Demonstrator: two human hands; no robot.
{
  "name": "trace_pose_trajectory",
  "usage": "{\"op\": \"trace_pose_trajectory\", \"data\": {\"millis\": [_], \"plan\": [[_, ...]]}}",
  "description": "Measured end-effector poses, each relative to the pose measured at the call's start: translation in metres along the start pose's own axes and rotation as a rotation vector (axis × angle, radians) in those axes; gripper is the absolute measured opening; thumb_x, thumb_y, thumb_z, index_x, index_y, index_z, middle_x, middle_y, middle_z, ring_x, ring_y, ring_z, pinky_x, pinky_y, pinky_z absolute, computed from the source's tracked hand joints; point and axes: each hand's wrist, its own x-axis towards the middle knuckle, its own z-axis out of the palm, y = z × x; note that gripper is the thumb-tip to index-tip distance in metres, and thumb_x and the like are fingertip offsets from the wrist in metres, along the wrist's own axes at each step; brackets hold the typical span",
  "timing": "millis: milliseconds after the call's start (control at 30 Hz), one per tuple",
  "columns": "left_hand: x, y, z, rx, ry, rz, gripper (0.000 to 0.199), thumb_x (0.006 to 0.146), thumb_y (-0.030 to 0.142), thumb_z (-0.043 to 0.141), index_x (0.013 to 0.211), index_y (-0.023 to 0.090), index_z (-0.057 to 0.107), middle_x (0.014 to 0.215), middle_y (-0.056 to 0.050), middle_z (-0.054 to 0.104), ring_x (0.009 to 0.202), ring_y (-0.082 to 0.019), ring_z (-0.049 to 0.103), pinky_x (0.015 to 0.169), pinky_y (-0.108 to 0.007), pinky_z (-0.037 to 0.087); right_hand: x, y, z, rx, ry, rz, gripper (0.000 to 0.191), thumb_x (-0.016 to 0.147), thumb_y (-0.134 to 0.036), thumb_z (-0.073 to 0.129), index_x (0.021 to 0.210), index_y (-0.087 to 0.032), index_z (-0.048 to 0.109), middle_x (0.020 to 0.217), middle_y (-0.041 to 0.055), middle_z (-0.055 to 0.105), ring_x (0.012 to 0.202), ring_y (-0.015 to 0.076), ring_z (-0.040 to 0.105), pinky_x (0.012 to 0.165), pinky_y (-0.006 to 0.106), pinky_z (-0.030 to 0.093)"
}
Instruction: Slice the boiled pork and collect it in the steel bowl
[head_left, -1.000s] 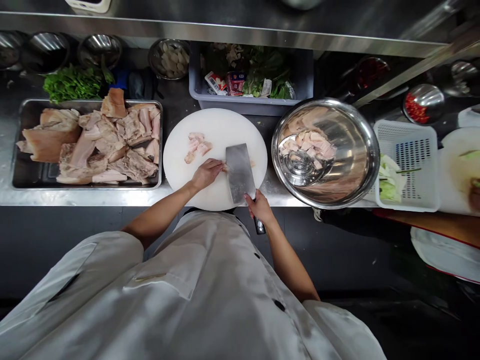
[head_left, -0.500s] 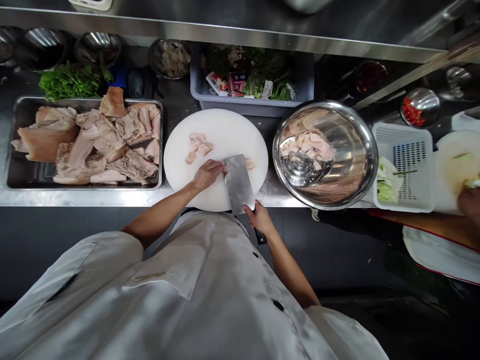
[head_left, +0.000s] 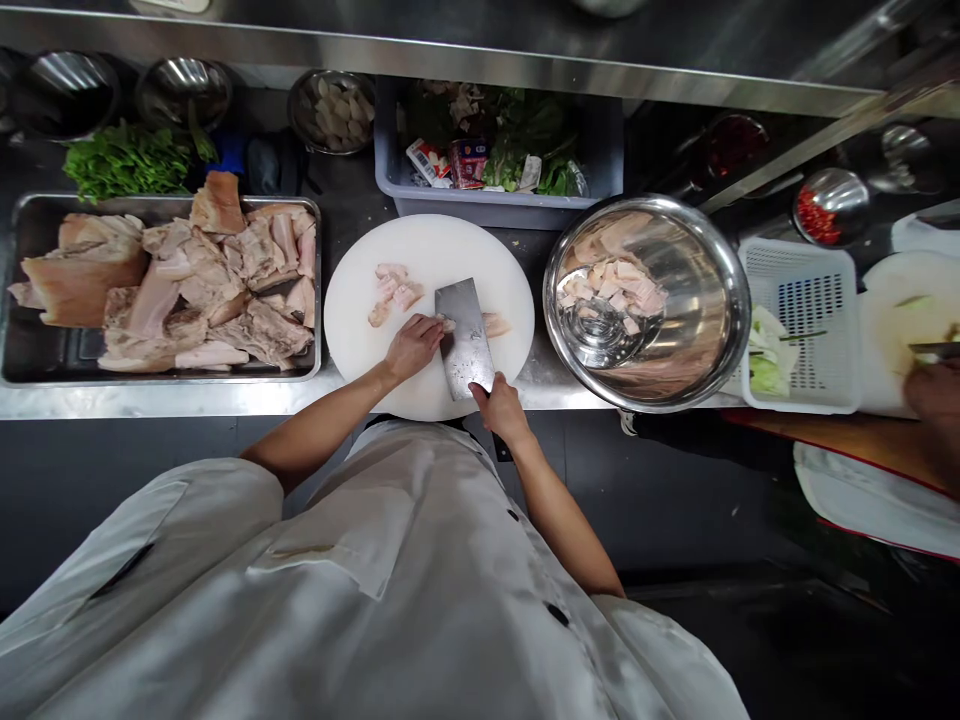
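Observation:
My right hand (head_left: 501, 408) is closed round the handle of a cleaver (head_left: 465, 335), whose broad blade stands over the round white cutting board (head_left: 360, 240). Against the blade's left side, the bent fingers of my left hand (head_left: 414, 345) press on a small piece of meat (head_left: 448, 325), mostly hidden by fingers and blade. Several cut pieces of pale meat (head_left: 391, 292) lie on the board beyond my left hand. A thin slice (head_left: 496, 324) rests just right of the blade.
On the left is a metal tray (head_left: 317, 300) of large pork chunks. A steel bowl (head_left: 739, 300) with cut meat stands at right, beside a white basket (head_left: 840, 390). Behind the board is a grey bin (head_left: 495, 208) of scraps. At far right, another person's hand (head_left: 934, 385) holds a knife.
The cleaver and my right hand have moved a little forward and left. My left hand stays on the meat. The other person's knife has come into view at far right.

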Motion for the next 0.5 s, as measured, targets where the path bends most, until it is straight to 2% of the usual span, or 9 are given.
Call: {"op": "trace_pose_trajectory", "data": {"millis": [100, 200, 233, 267, 367, 400, 433, 500], "plan": [[0.023, -0.013, -0.003, 0.077, 0.053, -0.139, 0.029, 0.103, 0.022, 0.044, 0.095, 0.016, 0.071, 0.098, -0.016, 0.069, 0.107, -0.033, 0.062, 0.1, -0.054, 0.051, -0.011, 0.016, -0.009, -0.004, -0.006, -0.023, 0.03, 0.099, -0.046, 0.066, 0.106, -0.019, 0.054, 0.074, 0.0083, 0.068, 0.055, 0.0228, 0.066, 0.054, 0.03, 0.045], [0.051, -0.024, -0.011, 0.069, 0.138, -0.222, 0.022, 0.096, 0.016, 0.05, 0.105, 0.014, 0.07, 0.11, -0.018, 0.066, 0.117, -0.037, 0.057, 0.107, -0.057, 0.045, -0.039, 0.063, -0.039, -0.003, -0.108, -0.094, 0.027, 0.094, -0.046, 0.07, 0.098, -0.022, 0.059, 0.072, 0.0042, 0.068, 0.056, 0.0216, 0.066, 0.057, 0.028, 0.045], [0.059, -0.023, -0.014, 0.041, 0.106, -0.202, 0.023, 0.095, 0.017, 0.053, 0.111, 0.014, 0.069, 0.117, -0.018, 0.065, 0.121, -0.037, 0.056, 0.109, -0.056, 0.044, -0.048, 0.081, -0.051, -0.013, -0.142, -0.117, 0.026, 0.093, -0.047, 0.069, 0.094, -0.023, 0.06, 0.072, 0.0032, 0.069, 0.057, 0.0213, 0.066, 0.056, 0.028, 0.044], [0.064, -0.019, -0.016, 0.005, 0.026, -0.154, 0.027, 0.093, 0.019, 0.056, 0.117, 0.014, 0.068, 0.123, -0.017, 0.063, 0.123, -0.036, 0.055, 0.11, -0.055, 0.044, -0.056, 0.098, -0.064, -0.024, -0.158, -0.141, 0.026, 0.092, -0.049, 0.067, 0.09, -0.024, 0.06, 0.073, 0.0025, 0.069, 0.058, 0.0215, 0.066, 0.055, 0.028, 0.044], [0.068, 0.009, -0.016, -0.052, -0.325, 0.035, 0.047, 0.089, 0.028, 0.066, 0.135, 0.017, 0.062, 0.133, -0.014, 0.06, 0.125, -0.035, 0.053, 0.11, -0.051, 0.045, -0.072, 0.136, -0.089, 0.0, -0.145, -0.151, 0.031, 0.088, -0.056, 0.064, 0.085, -0.025, 0.059, 0.066, -0.0001, 0.064, 0.052, 0.0206, 0.062, 0.05, 0.029, 0.042], [0.066, 0.019, -0.014, -0.04, -0.398, 0.071, 0.053, 0.088, 0.028, 0.066, 0.14, 0.018, 0.059, 0.133, -0.014, 0.059, 0.124, -0.035, 0.053, 0.109, -0.05, 0.045, -0.074, 0.143, -0.092, 0.034, -0.137, -0.125, 0.033, 0.088, -0.058, 0.063, 0.089, -0.025, 0.059, 0.061, -0.002, 0.061, 0.046, 0.0196, 0.059, 0.047, 0.029, 0.042], [0.062, 0.029, -0.011, -0.016, -0.43, 0.084, 0.056, 0.089, 0.026, 0.064, 0.144, 0.019, 0.057, 0.131, -0.014, 0.059, 0.122, -0.034, 0.054, 0.107, -0.049, 0.045, -0.076, 0.146, -0.092, 0.082, -0.13, -0.09, 0.036, 0.088, -0.06, 0.062, 0.093, -0.024, 0.059, 0.056, -0.0043, 0.058, 0.041, 0.0184, 0.055, 0.045, 0.029, 0.041], [0.051, 0.041, -0.008, 0.034, -0.406, 0.063, 0.058, 0.089, 0.019, 0.059, 0.147, 0.017, 0.054, 0.123, -0.015, 0.06, 0.116, -0.033, 0.056, 0.105, -0.048, 0.046, -0.077, 0.143, -0.084, 0.202, -0.11, -0.025, 0.043, 0.088, -0.064, 0.061, 0.1, -0.023, 0.056, 0.051, -0.0085, 0.051, 0.035, 0.0165, 0.049, 0.04, 0.028, 0.039]]}}
